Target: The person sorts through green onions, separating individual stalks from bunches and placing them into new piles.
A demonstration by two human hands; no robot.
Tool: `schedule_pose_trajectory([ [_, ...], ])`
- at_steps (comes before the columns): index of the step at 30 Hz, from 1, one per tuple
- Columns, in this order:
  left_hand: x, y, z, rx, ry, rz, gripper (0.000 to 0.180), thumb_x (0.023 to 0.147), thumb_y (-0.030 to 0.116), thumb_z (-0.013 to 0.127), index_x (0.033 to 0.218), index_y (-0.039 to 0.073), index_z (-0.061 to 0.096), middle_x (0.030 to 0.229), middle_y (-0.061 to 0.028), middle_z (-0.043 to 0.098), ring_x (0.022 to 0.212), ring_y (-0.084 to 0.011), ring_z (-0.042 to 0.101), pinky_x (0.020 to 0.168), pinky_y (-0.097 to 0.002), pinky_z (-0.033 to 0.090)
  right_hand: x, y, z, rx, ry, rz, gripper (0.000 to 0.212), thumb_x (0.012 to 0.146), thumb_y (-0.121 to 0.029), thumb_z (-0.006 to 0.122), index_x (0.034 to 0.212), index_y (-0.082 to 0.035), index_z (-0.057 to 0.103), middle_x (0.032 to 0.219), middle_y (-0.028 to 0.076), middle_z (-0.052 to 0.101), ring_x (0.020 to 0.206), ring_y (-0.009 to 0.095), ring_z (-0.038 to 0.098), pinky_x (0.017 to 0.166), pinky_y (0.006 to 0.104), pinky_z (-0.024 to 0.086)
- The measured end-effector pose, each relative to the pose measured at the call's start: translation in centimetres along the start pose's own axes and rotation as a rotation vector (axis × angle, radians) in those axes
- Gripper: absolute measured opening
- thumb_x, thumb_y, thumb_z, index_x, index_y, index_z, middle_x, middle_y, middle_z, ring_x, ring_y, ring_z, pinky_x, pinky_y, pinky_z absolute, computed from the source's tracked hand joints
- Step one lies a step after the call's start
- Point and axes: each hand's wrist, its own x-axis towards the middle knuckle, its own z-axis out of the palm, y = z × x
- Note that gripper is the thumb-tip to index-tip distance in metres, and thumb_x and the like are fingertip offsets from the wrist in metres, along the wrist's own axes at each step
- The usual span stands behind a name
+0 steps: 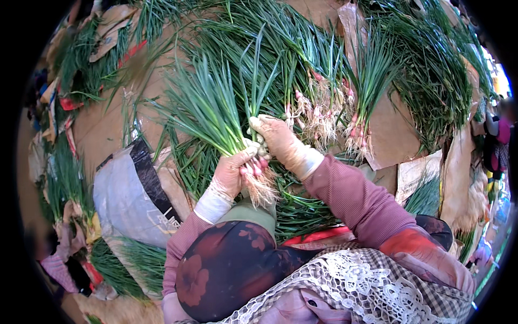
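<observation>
My left hand (232, 171), in a pale stained glove, is wrapped round a bunch of spring onions (213, 116). The leaves fan up and to the left; pink bulbs and pale stringy roots hang below the fist. Close against it, my right hand (278, 141), gloved too, pinches a few spring onion stalks (252, 94) whose leaves point upward. Its fingertips touch the top of the bunch, and their lower ends are partly hidden by the two hands. Just beyond the right hand lie more spring onions (318, 110) with pink bulbs and roots toward me.
A large heap of green leaves (232, 27) spreads across the brown ground sheet (102, 127). Another pile (431, 81) lies at the right. A grey-white sack (127, 194) is at my left, and a separate bunch (372, 86) lies right of centre. Blurred people are at the rim.
</observation>
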Motion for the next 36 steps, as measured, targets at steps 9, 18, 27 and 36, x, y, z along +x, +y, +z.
schedule_pose_trajectory([
  [9,-0.8,1.3,1.4,-0.123,0.226,0.267,0.023,0.076,0.018,0.051,0.08,-0.005,0.054,0.063,-0.0125,0.057,0.045,-0.0127,0.051,0.046,-0.0199,0.043,-0.5,2.9,-2.4,-1.26,-0.484,-0.091,0.033,0.08,-0.034,0.04,0.088,-0.006,0.057,0.087,0.015,0.057,0.084,0.029,0.055,0.075,0.036,0.042],
  [18,-1.0,1.9,0.1,-0.039,0.019,0.192,0.051,0.074,0.013,0.052,0.116,-0.009,0.032,0.072,-0.0154,0.057,0.048,-0.0133,0.052,0.043,-0.0183,0.041,4.0,-6.6,-12.9,-1.455,0.575,-0.178,0.018,0.077,-0.025,0.052,0.081,-0.007,0.055,0.071,0.009,0.055,0.066,0.023,0.054,0.062,0.032,0.042],
  [27,-0.3,1.1,-1.3,-0.163,-0.022,0.092,0.025,0.075,0.014,0.052,0.092,-0.005,0.05,0.072,-0.0129,0.056,0.065,-0.0203,0.056,0.073,-0.0365,0.045,-0.3,-4.7,-9.5,-0.691,0.139,-0.398,0.032,0.08,-0.029,0.052,0.093,0.0,0.054,0.079,0.011,0.056,0.071,0.019,0.053,0.068,0.0273,0.042],
  [36,0.3,0.8,0.2,-0.064,0.001,0.024,0.022,0.079,0.01,0.05,0.095,-0.005,0.05,0.064,-0.0112,0.057,0.05,-0.0117,0.054,0.042,-0.0172,0.04,-5.4,-0.5,-1.3,-1.131,-0.175,-0.331,0.022,0.076,-0.029,0.051,0.082,-0.009,0.051,0.066,0.014,0.055,0.064,0.032,0.054,0.055,0.039,0.043],
])
